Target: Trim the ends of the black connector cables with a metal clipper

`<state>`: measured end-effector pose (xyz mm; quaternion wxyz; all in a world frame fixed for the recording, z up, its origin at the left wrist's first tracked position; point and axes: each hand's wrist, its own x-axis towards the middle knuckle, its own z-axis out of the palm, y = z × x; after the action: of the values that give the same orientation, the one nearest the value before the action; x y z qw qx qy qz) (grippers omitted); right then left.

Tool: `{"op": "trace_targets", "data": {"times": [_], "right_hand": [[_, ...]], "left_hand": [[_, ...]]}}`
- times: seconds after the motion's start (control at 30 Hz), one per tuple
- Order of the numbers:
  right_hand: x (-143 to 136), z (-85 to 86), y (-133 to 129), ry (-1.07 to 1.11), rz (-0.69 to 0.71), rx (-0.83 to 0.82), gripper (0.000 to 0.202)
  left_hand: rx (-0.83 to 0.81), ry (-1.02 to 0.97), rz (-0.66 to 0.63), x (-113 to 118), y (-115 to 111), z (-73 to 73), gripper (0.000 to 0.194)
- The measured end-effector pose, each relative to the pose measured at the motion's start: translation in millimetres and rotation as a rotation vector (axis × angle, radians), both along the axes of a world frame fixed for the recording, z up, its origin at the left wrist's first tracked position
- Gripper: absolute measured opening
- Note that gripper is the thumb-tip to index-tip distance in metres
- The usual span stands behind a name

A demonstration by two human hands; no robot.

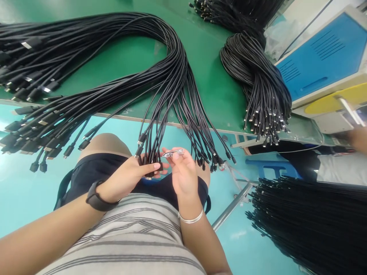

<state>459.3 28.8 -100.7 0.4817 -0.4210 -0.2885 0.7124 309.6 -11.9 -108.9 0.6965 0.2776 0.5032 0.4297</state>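
My left hand [139, 168] is closed around a cluster of black cables [153, 143] near their plug ends, thumb laid across them. Small metal-tipped connectors stick out above and below the fingers. In my right hand [183, 168], thumb and fingers pinch shiny silver nail clippers [172, 152], their tip close beside a plug in the left hand. The held cables belong to a large bundle [172, 49] that curves over the green table [203, 68]. More loose cable ends [209, 154] hang over the edge to the right of my hands.
Many plugs [37, 133] overhang the table's left front edge. A folded cable bundle [255, 76] lies on the right, beside a blue and white machine [321, 53]. Lower right is a big pile of black cables [312, 221]. Another person's hand [358, 139] shows at the right edge.
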Motion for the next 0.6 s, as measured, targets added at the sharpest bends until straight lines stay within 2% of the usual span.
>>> {"op": "trace_targets", "data": {"times": [0.07,0.2,0.33,0.4,0.5,0.6], "right_hand": [[2.4,0.4,1.6,-0.008,-0.008,0.021,0.024],[3.8,0.8,2.9,-0.038,-0.011,0.013,0.024],[1.4,1.1,2.1,-0.013,0.034,-0.007,0.026],[-0.4,1.4,1.8,0.007,0.036,-0.002,0.027],[-2.8,0.8,2.4,0.015,0.011,0.008,0.026],[-3.7,-1.0,3.8,0.018,0.004,0.007,0.025]], "left_hand": [[-0.002,0.028,-0.037,-2.4,1.7,-0.1,0.045],[0.07,0.456,-0.121,-6.0,5.8,2.8,0.049],[0.042,0.784,-0.067,-4.9,9.0,7.5,0.062],[0.051,0.869,-0.06,-3.8,9.7,7.5,0.056],[0.078,0.829,-0.069,-3.9,9.4,4.3,0.041],[0.058,0.535,-0.041,-6.6,9.4,1.8,0.041]]}}
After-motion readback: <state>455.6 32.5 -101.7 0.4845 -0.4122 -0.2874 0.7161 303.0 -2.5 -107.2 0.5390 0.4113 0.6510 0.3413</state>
